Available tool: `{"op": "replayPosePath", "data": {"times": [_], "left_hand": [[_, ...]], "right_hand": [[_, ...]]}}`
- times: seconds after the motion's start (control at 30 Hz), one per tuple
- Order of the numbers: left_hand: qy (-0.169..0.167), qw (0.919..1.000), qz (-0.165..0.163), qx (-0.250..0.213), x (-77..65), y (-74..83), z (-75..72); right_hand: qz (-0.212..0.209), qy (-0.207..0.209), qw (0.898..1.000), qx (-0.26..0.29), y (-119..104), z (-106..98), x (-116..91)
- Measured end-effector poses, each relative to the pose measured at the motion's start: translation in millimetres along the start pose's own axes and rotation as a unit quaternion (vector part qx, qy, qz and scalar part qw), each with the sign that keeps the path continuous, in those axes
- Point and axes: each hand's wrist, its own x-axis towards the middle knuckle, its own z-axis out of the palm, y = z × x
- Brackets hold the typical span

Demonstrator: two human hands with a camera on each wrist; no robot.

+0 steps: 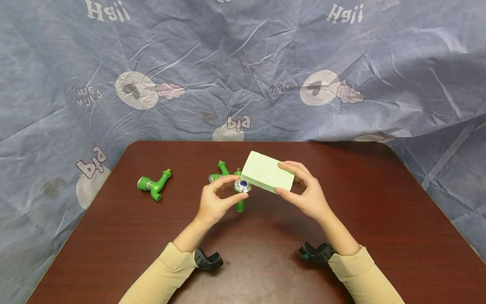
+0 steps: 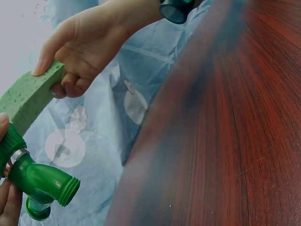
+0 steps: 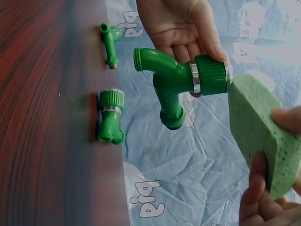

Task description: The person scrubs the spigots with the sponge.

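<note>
Held up over the table, a green faucet [image 3: 169, 80] is pinched at its ribbed knob by my left hand [image 1: 214, 200], thumb on one side and fingers on the other. In the head view its silver and blue cap [image 1: 243, 184] faces me. My right hand [image 1: 305, 188] grips a pale green sponge [image 1: 265, 172] by its right end, thumb below and fingers above. The far end of the sponge [image 3: 254, 113] is right at the knob's cap in the right wrist view. Part of the left hand lies outside the left wrist view.
Two more green faucets lie on the brown table [image 1: 379, 219]: one faucet [image 1: 155, 185] at the left, another faucet [image 1: 223, 169] behind my left hand, partly covered. A blue-grey printed cloth [image 1: 243, 76] hangs behind the table. Black cameras [image 1: 208, 261] sit on both wrists.
</note>
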Motion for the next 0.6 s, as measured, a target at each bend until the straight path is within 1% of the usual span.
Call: {"op": "replayPosePath", "data": {"times": [0.07, 0.1, 0.2, 0.27, 0.33, 0.47, 0.53, 0.6], "left_hand": [[-0.001, 1.0, 0.0, 0.001, 0.2, 1.0, -0.1], [-0.001, 1.0, 0.001, 0.001, 0.3, 1.2, -0.2], [0.0, 1.0, 0.004, 0.003, 0.6, 1.1, -0.6], [0.001, 1.0, 0.006, 0.005, 0.6, 0.9, -0.7], [0.001, 1.0, 0.007, 0.007, 0.6, 0.5, -0.6], [-0.001, 1.0, 0.001, 0.007, 0.6, -0.3, -0.2], [-0.003, 1.0, -0.003, 0.005, 0.6, -0.8, -0.3], [-0.002, 1.0, -0.004, 0.003, 0.5, -0.9, -0.6]], "right_hand": [[0.003, 0.014, 1.0, 0.011, 1.2, -0.9, 0.7], [0.001, 0.012, 1.0, 0.019, 1.4, -1.2, 0.7], [-0.008, -0.018, 0.999, 0.035, 1.3, -1.2, -0.3], [-0.015, -0.038, 0.999, 0.029, 0.2, -0.2, -0.7], [-0.015, -0.042, 0.999, 0.012, -3.3, 1.3, -0.6], [-0.008, -0.003, 1.0, -0.016, -14.8, 4.3, 1.2], [-0.002, 0.016, 1.0, -0.017, -18.5, 4.5, 2.1], [0.001, 0.024, 1.0, -0.012, -16.9, 3.6, 2.1]]}}
